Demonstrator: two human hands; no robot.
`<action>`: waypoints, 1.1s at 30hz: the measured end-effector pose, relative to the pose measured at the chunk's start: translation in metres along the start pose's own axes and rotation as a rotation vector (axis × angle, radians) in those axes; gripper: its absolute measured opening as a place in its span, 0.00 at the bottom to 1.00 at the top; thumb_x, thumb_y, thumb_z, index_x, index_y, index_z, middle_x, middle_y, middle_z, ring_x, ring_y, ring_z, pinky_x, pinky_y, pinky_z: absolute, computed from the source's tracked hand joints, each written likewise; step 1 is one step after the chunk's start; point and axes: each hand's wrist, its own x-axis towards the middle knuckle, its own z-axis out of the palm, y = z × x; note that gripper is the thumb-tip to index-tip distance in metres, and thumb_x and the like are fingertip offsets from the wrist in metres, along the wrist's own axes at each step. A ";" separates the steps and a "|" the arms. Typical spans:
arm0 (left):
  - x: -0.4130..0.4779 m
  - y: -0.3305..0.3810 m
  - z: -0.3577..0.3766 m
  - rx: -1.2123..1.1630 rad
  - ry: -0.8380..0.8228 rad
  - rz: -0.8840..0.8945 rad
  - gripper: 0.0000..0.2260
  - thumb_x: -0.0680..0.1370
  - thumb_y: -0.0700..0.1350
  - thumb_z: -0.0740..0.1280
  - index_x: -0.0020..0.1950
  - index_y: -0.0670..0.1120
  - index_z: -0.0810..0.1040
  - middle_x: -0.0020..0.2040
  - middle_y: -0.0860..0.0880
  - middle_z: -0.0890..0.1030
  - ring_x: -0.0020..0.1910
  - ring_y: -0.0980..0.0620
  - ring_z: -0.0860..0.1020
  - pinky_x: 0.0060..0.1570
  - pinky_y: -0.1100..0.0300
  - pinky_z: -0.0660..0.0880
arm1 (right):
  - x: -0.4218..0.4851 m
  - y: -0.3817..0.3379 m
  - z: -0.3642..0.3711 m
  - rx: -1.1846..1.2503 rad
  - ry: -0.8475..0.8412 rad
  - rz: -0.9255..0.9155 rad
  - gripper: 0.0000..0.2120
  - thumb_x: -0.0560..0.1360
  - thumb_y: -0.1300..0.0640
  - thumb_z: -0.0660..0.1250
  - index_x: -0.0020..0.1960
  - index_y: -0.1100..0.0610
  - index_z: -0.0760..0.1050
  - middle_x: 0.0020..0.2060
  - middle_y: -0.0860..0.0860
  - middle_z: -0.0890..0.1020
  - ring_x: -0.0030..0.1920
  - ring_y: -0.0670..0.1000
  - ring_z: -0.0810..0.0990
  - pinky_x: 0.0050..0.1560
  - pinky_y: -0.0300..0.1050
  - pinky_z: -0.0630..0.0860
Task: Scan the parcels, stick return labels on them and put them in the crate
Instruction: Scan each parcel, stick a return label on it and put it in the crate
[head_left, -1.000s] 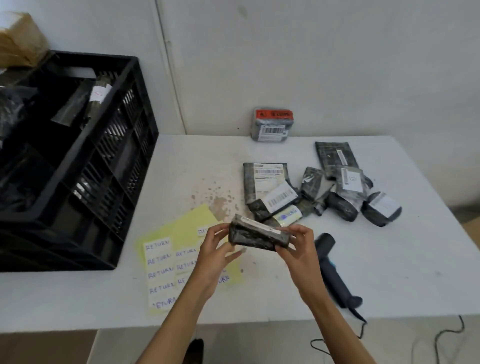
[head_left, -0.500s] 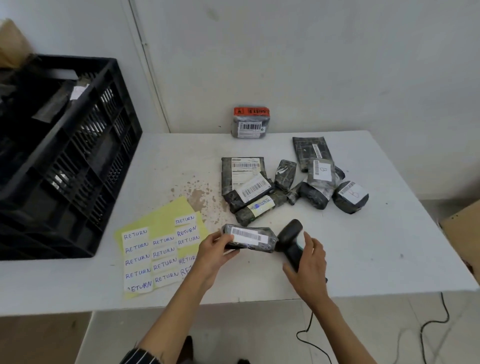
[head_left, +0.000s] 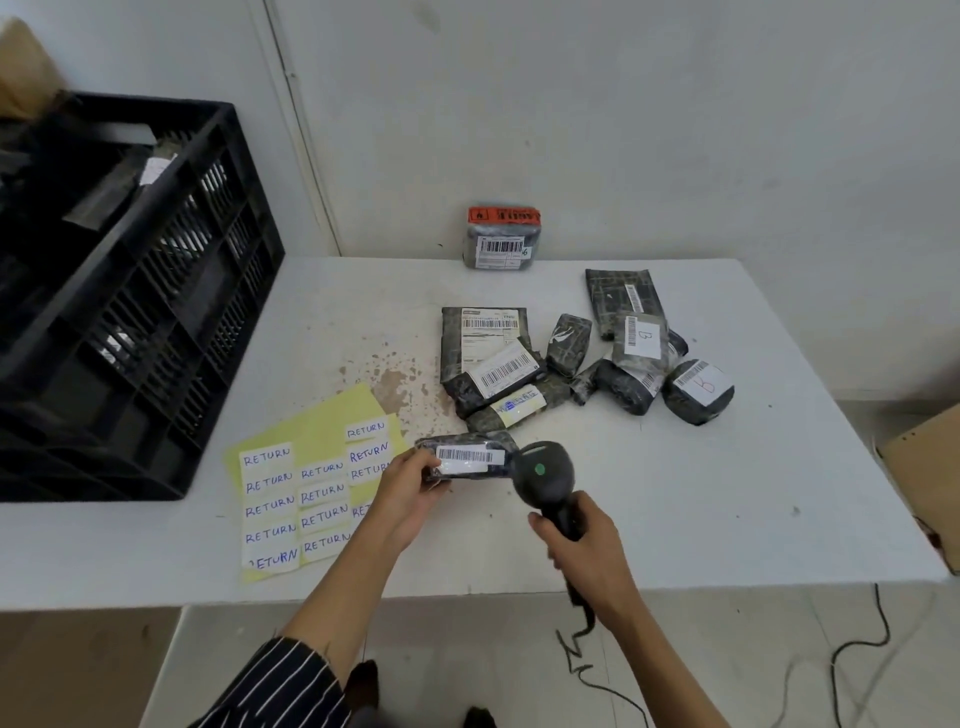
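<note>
Table (head_left: 675, 493), white and stained near the middle, carries everything we log here. Black slatted crate (head_left: 156, 322) sits on its left end; we make out at least one dark parcel inside, no more than that. Yellow sheet of handwritten RETURN labels (head_left: 311, 447) lies between crate and hands, with many stickers on it. Loose heap of grey-wrapped parcels (head_left: 488, 338) lies beyond the hands, and one orange-topped parcel (head_left: 502, 239) stands apart against the wall.

Corded barcode scanner (head_left: 543, 473): right hand (head_left: 582, 551) wraps its handle. A green light shows on its head, which is touching or just beside the right end of the held parcel (head_left: 467, 460). That parcel is low over the table's near centre, barcode up. Left hand (head_left: 410, 493) pinches its left end between thumb and fingers.

We judge scanning is the step in hand. Risks:
- The scanner head looks too close and too far aside to read the whole barcode.
- Glossy wrap may glare.
- A one-ended pinch may let the parcel sag or twist.
- The cable (head_left: 576, 639) trailing off the table edge could snag.
</note>
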 end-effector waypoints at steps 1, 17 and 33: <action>0.001 0.000 0.001 -0.019 -0.001 -0.006 0.07 0.77 0.31 0.57 0.52 0.34 0.72 0.48 0.39 0.77 0.53 0.43 0.74 0.52 0.54 0.74 | -0.008 -0.004 0.001 0.062 -0.055 -0.001 0.10 0.72 0.55 0.70 0.45 0.60 0.73 0.30 0.55 0.78 0.31 0.50 0.75 0.34 0.45 0.74; 0.005 -0.007 0.016 -0.094 -0.057 -0.059 0.07 0.76 0.31 0.56 0.48 0.38 0.73 0.53 0.38 0.77 0.62 0.42 0.73 0.68 0.50 0.67 | -0.045 -0.025 0.015 0.286 -0.221 -0.011 0.04 0.75 0.60 0.67 0.46 0.59 0.72 0.27 0.54 0.75 0.28 0.49 0.73 0.32 0.38 0.72; 0.010 -0.011 0.012 -0.067 -0.044 -0.054 0.07 0.76 0.31 0.57 0.47 0.38 0.73 0.56 0.38 0.76 0.64 0.41 0.72 0.68 0.48 0.67 | -0.044 -0.021 0.017 0.248 -0.235 -0.026 0.04 0.76 0.59 0.65 0.47 0.58 0.72 0.27 0.53 0.75 0.28 0.48 0.73 0.33 0.36 0.72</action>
